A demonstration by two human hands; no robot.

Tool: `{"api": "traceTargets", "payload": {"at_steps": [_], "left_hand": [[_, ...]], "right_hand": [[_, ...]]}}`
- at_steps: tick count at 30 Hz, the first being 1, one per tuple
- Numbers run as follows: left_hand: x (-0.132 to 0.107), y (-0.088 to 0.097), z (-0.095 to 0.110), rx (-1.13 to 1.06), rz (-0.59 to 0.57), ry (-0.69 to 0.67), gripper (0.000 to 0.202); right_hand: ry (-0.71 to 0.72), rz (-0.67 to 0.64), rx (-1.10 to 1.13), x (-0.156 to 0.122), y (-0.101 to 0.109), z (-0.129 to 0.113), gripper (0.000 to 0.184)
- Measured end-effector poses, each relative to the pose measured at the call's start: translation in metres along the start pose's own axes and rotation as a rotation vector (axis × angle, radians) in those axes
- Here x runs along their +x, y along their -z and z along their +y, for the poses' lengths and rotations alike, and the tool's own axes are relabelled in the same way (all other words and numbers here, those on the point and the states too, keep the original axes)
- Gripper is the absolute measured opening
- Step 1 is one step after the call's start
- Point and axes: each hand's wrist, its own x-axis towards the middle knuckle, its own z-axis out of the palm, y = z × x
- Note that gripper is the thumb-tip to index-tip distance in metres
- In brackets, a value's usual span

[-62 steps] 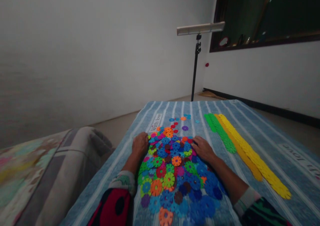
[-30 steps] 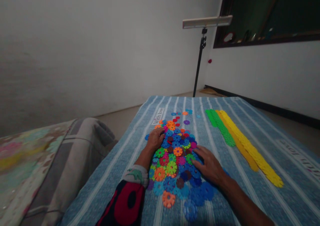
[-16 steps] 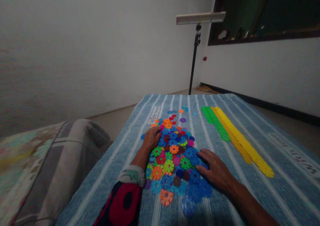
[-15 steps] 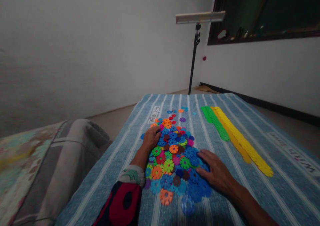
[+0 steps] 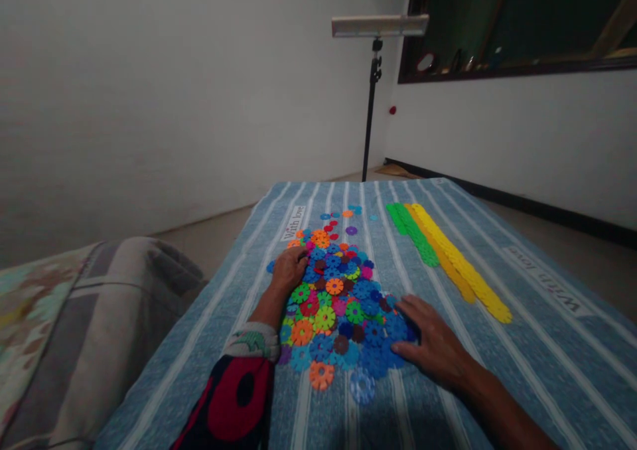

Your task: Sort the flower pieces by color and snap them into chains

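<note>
A heap of flat plastic snowflake discs (image 5: pixel 334 310) in blue, green, orange, red and purple lies on a blue striped cloth (image 5: pixel 497 357). My left hand (image 5: pixel 288 269) rests on the heap's left edge with its fingers curled down onto the discs. My right hand (image 5: pixel 432 344) lies flat on the blue discs at the heap's right edge, fingers stretched out. A few stray discs (image 5: pixel 343 219) lie beyond the heap. To the right run a green strip of joined discs (image 5: pixel 412 233) and a longer yellow strip (image 5: pixel 462 267), side by side.
A folded grey blanket (image 5: pixel 119 317) lies left of the cloth on a patterned mat. A light bar on a black stand (image 5: pixel 371 98) stands at the far wall corner. A dark window (image 5: pixel 522 18) fills the upper right. Bare floor (image 5: pixel 213 237) surrounds the cloth.
Both hands have drawn back toward me along the heap's sides, the right one most. The heap is now narrower and more gathered. The view has shifted slightly right.
</note>
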Motion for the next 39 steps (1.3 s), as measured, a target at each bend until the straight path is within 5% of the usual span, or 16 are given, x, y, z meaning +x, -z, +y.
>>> {"api": "traceTargets", "payload": {"at_steps": [5,15,25,39], "left_hand": [[-0.003,0.003,0.003,0.018,0.015,0.019,0.034],[-0.010,0.005,0.003,0.024,0.040,0.057,0.032],[-0.009,0.006,0.003,0.007,0.032,0.077,0.031],[-0.007,0.006,0.001,-0.065,0.021,0.050,0.035]], "right_hand": [[0.111,-0.006,-0.019,-0.013,-0.018,0.001,0.092],[0.119,0.029,-0.091,0.024,-0.044,-0.016,0.065],[0.122,0.097,-0.150,0.053,-0.051,-0.027,0.056],[0.109,0.247,0.095,0.082,-0.043,-0.017,0.035]]}}
